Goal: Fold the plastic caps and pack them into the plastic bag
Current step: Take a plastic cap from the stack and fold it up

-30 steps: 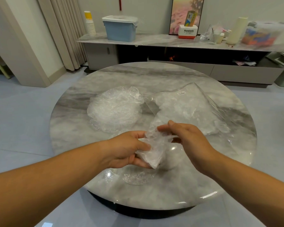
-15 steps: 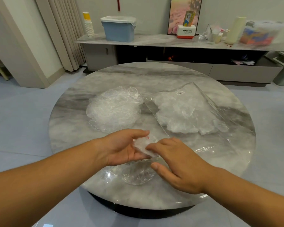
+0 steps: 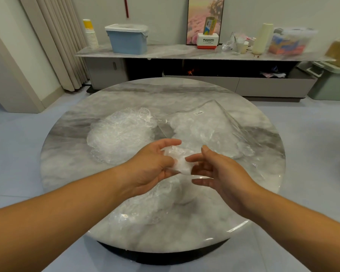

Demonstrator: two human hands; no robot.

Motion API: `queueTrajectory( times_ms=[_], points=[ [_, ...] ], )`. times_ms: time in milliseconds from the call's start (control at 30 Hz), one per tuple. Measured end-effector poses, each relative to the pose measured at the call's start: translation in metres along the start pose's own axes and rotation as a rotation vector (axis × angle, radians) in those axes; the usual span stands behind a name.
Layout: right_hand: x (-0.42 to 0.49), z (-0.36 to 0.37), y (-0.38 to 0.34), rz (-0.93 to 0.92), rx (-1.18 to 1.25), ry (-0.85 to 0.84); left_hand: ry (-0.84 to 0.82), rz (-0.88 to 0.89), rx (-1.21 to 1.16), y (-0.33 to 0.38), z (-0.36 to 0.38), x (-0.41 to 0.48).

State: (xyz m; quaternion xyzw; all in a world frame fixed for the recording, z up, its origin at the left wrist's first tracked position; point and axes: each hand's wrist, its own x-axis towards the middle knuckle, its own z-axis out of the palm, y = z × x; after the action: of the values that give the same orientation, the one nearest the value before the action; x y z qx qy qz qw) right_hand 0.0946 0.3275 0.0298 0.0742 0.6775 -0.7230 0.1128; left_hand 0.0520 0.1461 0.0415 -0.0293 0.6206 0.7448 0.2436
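A folded clear plastic cap (image 3: 180, 163) sits in my left hand (image 3: 153, 165), whose thumb and fingers curl round it above the round marble table (image 3: 71, 163). My right hand (image 3: 218, 169) hovers just right of the cap, fingers spread and relaxed, its fingertips close to the plastic. A pile of loose plastic caps (image 3: 122, 134) lies on the table's left half. The clear plastic bag (image 3: 208, 126), holding several crumpled caps, lies on the right half with its mouth toward the middle. Another loose cap (image 3: 149, 209) rests on the table under my left wrist.
Behind the table runs a low marble-topped sideboard (image 3: 175, 54) with a blue lidded bin (image 3: 127, 39), stacked paper cups (image 3: 91, 35), a Panasonic box (image 3: 207, 41) and other containers. Curtains (image 3: 61, 42) hang at the back left. A green bin (image 3: 332, 83) stands on the floor at the right.
My right hand has lifted off the cap and drawn back to the right with its fingers spread. The folded cap stays in my left hand, raised slightly above the table.
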Motion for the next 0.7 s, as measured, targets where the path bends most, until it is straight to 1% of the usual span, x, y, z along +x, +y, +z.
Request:
queueTrajectory(
  times_ms=[133, 167, 267, 300, 367, 433, 533, 600, 700],
  points=[
    [-0.002, -0.023, -0.003, -0.068, 0.036, 0.143, -0.069, 0.049, 0.124, -0.003, 0.026, 0.0],
    [-0.002, -0.032, -0.005, -0.077, 0.027, 0.196, -0.066, 0.078, 0.2, -0.004, 0.032, 0.001],
    [0.0, -0.061, -0.007, -0.065, 0.007, 0.377, -0.015, 0.263, 0.656, -0.009, 0.04, 0.009],
    [0.0, -0.07, -0.007, -0.035, 0.014, 0.431, -0.017, 0.335, 0.817, -0.01, 0.044, 0.013],
    [0.0, -0.084, -0.004, 0.045, 0.009, 0.498, -0.064, 0.468, 1.06, -0.013, 0.052, 0.019],
    [0.0, -0.09, 0.0, 0.118, -0.016, 0.519, -0.128, 0.54, 1.218, -0.017, 0.064, 0.025],
    [-0.001, -0.094, 0.004, 0.179, -0.047, 0.514, -0.185, 0.595, 1.45, -0.022, 0.081, 0.033],
    [-0.002, -0.095, 0.005, 0.207, -0.042, 0.506, -0.197, 0.607, 1.581, -0.026, 0.089, 0.038],
    [-0.001, -0.097, 0.004, 0.182, 0.054, 0.509, -0.169, 0.592, 1.677, -0.03, 0.094, 0.044]
  ],
)
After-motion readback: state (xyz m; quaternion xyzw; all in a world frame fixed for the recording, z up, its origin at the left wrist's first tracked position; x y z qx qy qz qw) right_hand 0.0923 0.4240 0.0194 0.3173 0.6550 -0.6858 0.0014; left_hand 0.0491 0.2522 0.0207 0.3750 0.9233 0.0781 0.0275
